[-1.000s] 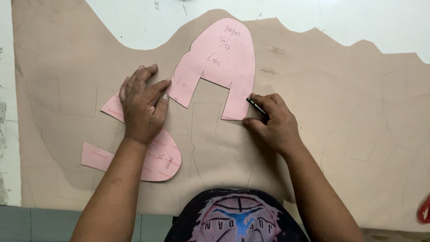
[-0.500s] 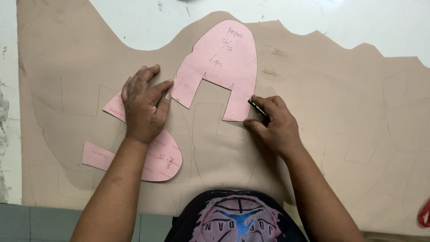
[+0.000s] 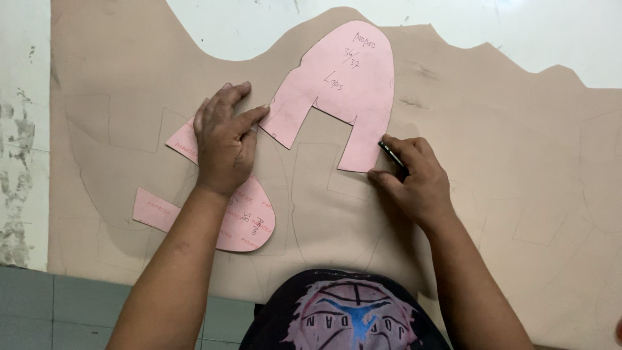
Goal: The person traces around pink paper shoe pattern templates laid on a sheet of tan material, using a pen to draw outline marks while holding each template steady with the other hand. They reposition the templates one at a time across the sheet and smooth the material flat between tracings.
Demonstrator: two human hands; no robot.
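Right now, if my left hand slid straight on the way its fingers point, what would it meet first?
Likely the arch-shaped pink pattern; the left hand points up-right and its fingertip already seems to touch that edge.

Black printed shirt (image 3: 350, 317), bare forearms

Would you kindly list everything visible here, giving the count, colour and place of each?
Arch-shaped paper pattern: one, pink, upper centre on the sheet.
Second paper pattern: one, pink, lower left, partly under the left hand.
Material sheet: one, tan, with faint traced outlines, covering the table.
Table: white, top and left edges.
Pen: one, dark, in the right hand.
Left hand: fingertips on the arch pattern's left leg.
Right hand: at the arch pattern's right leg.
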